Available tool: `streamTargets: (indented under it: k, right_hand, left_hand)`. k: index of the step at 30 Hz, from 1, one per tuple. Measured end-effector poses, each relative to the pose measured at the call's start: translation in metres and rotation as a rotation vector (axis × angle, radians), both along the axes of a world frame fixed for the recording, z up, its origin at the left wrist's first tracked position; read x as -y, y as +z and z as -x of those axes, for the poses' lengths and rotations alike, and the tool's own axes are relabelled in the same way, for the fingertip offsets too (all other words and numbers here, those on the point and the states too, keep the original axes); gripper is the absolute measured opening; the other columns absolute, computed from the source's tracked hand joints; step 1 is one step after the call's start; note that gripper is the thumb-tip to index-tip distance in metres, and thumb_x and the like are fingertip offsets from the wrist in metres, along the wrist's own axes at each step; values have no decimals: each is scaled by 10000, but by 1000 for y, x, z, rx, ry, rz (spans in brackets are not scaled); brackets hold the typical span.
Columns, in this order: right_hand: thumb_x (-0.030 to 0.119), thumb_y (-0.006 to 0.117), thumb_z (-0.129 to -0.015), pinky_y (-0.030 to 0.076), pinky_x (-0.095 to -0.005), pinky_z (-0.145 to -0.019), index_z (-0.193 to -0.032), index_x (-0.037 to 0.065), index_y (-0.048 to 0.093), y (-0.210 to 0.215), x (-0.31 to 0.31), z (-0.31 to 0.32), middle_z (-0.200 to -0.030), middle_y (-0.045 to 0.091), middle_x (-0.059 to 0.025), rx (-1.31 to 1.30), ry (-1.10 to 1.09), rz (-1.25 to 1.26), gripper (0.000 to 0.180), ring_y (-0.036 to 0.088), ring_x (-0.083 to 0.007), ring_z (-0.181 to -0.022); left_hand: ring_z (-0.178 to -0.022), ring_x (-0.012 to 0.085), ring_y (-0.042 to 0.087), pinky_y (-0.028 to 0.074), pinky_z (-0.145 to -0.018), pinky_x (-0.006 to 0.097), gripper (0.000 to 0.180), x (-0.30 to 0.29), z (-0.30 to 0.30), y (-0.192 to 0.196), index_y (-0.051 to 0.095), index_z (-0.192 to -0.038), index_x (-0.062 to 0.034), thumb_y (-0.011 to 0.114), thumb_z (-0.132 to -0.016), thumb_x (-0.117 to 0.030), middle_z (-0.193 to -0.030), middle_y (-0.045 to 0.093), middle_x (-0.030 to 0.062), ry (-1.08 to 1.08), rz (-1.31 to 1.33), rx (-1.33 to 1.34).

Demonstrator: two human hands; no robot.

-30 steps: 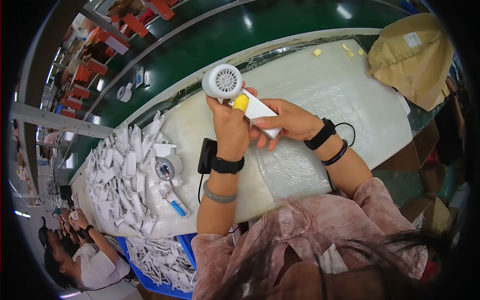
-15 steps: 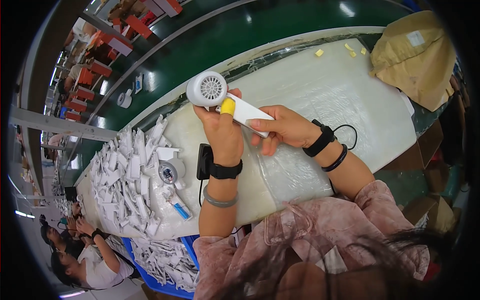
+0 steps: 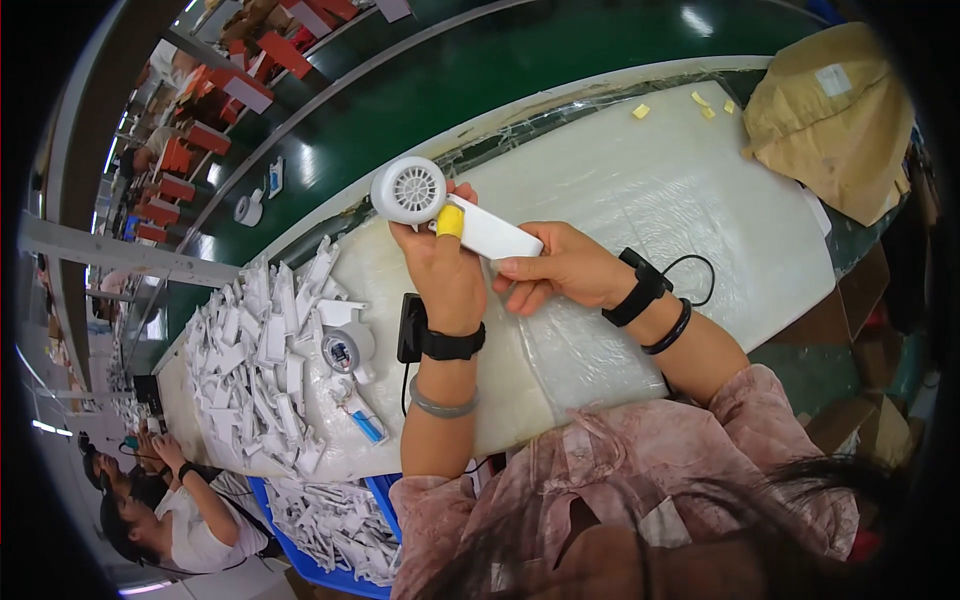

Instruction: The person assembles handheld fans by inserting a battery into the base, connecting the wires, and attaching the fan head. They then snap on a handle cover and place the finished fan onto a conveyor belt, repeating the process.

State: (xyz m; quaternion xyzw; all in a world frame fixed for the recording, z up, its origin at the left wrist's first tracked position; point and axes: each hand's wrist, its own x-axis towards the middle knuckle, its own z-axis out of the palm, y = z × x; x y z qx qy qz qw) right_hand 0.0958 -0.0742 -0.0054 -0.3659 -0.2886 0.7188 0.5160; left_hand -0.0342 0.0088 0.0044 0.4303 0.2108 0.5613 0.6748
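Note:
A white handheld fan (image 3: pixel 492 236) with a round slotted grille on its head is held up over the table. My left hand (image 3: pixel 440 275) is closed around the neck, just below the head. A yellow finger cot covers its thumb, which presses on the handle's near side. My right hand (image 3: pixel 568 268) grips the handle's lower end, its thumb along the near edge and the other fingers curled beneath. Black bands circle both wrists. Left of my left forearm lies an opened fan head (image 3: pixel 345 347) with its inner parts showing, above a handle piece with a blue cell (image 3: pixel 364 424).
White plastic shell pieces (image 3: pixel 255 365) are heaped on the left of the table; more fill a blue bin (image 3: pixel 330 578) below. A green conveyor (image 3: pixel 420 90) runs behind. A brown paper bag (image 3: pixel 830 120) stands far right, near yellow scraps (image 3: pixel 641 111). Co-workers sit at lower left.
My right thumb has slid off the handle's face to its lower edge. The fan has tilted slightly, its head a little lower. My left hand keeps its grip.

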Motion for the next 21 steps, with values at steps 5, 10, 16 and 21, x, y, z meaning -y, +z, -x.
streamTargets:
  k: [5, 10, 16, 21]
  right_hand:
    - [159, 681, -864, 568, -257, -559, -1127, -27, 516, 8, 0, 2, -878, 658, -111, 258, -64, -104, 362, 675, -161, -654]
    - [155, 700, -847, 556, -242, -551, -1085, -28, 536, 12, 3, 2, -854, 655, -106, 211, -10, -176, 343, 667, -145, -640]
    - [257, 702, -851, 513, -210, -503, -1023, -23, 576, 18, 9, 7, -750, 645, -53, 417, -88, -177, 352, 631, -100, -578]
    - [352, 692, -852, 473, -202, -459, -998, -16, 610, 18, 6, 6, -657, 606, -28, 592, -17, -81, 404, 568, -69, -502]
  left_hand:
    - [-1136, 336, 533, 443, -1011, 488, 470, 7, -1, 8, 261, -1347, -65, 485, -934, -27, -1237, 465, 180, -73, 82, 41]
    - [-1161, 353, 508, 448, -996, 528, 431, -6, 10, -2, 286, -1332, -60, 493, -963, -142, -1248, 462, 185, -141, 253, 96]
    - [-1174, 332, 502, 449, -1001, 527, 412, -5, 6, -9, 311, -1315, -52, 498, -962, -150, -1258, 458, 177, -155, 406, 125]
    - [-1142, 310, 517, 452, -1002, 517, 362, -5, 6, -13, 344, -1285, -38, 478, -971, -159, -1236, 465, 163, -145, 387, 62]
